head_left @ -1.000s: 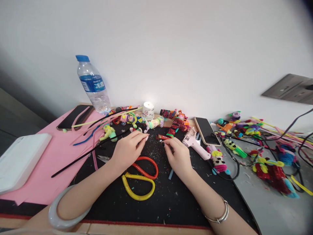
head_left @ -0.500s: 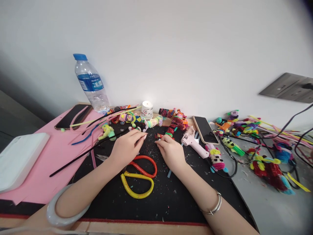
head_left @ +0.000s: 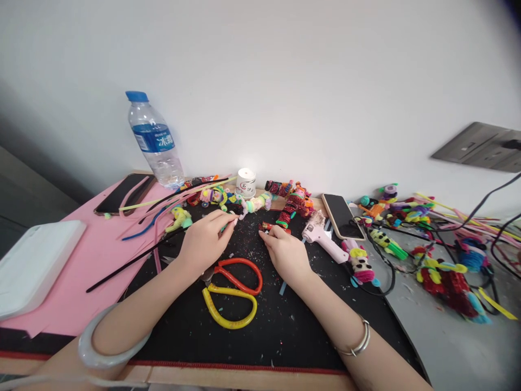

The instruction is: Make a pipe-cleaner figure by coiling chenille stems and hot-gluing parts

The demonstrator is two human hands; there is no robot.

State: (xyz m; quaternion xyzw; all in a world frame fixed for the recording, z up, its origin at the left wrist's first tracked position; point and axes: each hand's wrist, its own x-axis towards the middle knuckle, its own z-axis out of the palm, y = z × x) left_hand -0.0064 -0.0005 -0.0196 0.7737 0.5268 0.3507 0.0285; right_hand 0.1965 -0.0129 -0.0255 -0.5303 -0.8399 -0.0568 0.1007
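Observation:
My left hand (head_left: 205, 241) lies on the black mat (head_left: 285, 331). Its fingertips are bunched together beside a pale pipe-cleaner figure (head_left: 254, 205); I cannot tell whether they pinch anything. My right hand (head_left: 287, 254) rests to the right. Its thumb and forefinger are closed on a short red pipe-cleaner piece (head_left: 272, 227) that lies on the mat. Scissors with a red and a yellow handle (head_left: 234, 296) lie between my wrists. A grey bangle is on my left forearm and a silver one on my right.
A pink glue gun (head_left: 323, 239) and a phone (head_left: 344, 216) lie right of my right hand. Further right are cables and several bright pipe-cleaner figures (head_left: 443, 277). At the left are a water bottle (head_left: 154, 142), pink paper (head_left: 81, 260), a second phone (head_left: 124, 194) and a white box (head_left: 35, 266). A small white cup (head_left: 246, 183) stands at the wall.
My left hand has slid back and to the left, toward the pale figure. My right hand moved left and forward onto the red piece.

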